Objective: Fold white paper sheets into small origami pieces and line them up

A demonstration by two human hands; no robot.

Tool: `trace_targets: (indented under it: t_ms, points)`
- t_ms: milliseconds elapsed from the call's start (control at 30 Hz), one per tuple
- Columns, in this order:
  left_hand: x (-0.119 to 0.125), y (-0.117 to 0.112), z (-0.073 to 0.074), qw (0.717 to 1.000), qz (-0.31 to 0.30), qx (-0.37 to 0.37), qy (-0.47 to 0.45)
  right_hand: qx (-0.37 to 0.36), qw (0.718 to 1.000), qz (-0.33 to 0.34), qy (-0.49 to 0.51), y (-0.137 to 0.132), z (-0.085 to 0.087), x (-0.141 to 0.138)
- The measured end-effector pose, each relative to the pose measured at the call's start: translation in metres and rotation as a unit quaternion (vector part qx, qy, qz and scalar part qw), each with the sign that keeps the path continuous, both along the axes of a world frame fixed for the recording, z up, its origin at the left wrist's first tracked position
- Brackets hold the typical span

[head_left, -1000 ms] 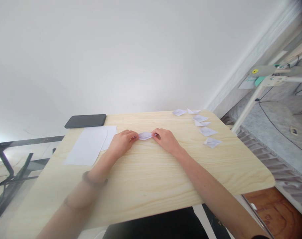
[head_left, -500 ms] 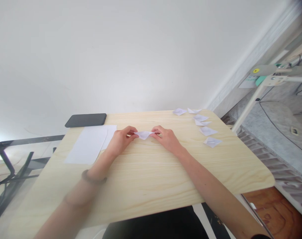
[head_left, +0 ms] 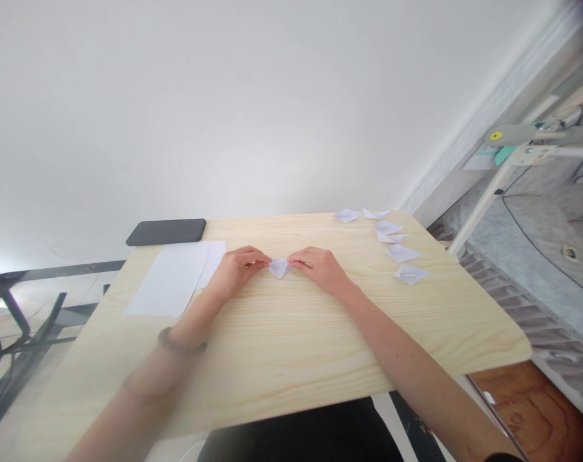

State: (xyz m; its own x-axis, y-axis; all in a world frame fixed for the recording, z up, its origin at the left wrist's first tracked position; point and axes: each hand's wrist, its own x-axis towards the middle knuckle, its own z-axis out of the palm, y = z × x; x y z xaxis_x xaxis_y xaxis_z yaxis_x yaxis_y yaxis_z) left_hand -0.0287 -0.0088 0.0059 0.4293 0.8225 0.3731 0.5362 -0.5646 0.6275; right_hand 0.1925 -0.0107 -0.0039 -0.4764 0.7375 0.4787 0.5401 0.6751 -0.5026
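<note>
A small folded white paper boat (head_left: 279, 267) is held between my two hands over the middle of the table. My left hand (head_left: 237, 271) pinches its left tip between thumb and fingers. At the opposite tip, my right hand (head_left: 320, 266) is closed in a similar pinch. The fingertips cover both ends of the paper, and its middle dips to a point towards me. Several similar folded paper boats (head_left: 411, 274) lie at the right, beyond my right hand.
Flat white paper sheets (head_left: 163, 282) lie left of my left hand, partly overlapping. Behind them rests a black phone (head_left: 166, 232). The light wooden table (head_left: 291, 346) meets a white wall (head_left: 272, 115) at its far edge. A white metal frame (head_left: 483, 205) stands beyond the table's right side.
Both hands have shifted slightly towards me, and the fingertips have come closer together. The held paper now looks narrower and deeper in the middle. The other papers stay put.
</note>
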Motion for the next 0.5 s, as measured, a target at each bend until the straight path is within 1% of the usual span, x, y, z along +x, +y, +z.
trace_targets:
  t_ms: [233, 433, 500]
  points:
    - [0.0034, -0.0037, 0.0034, 0.999, -0.018, -0.029, -0.002, -0.013, 1.0, 0.007, 0.021, -0.0018, 0.0005, -0.0028]
    - [0.0042, -0.0062, 0.0028, 0.998, -0.03, 0.002, 0.05, -0.015, 1.0, 0.009, 0.015, -0.0021, 0.0011, -0.0037]
    - [0.0049, -0.0072, 0.0034, 0.997, -0.026, 0.008, 0.069, -0.01, 1.0, -0.001, 0.003, -0.0026, 0.001, -0.0042]
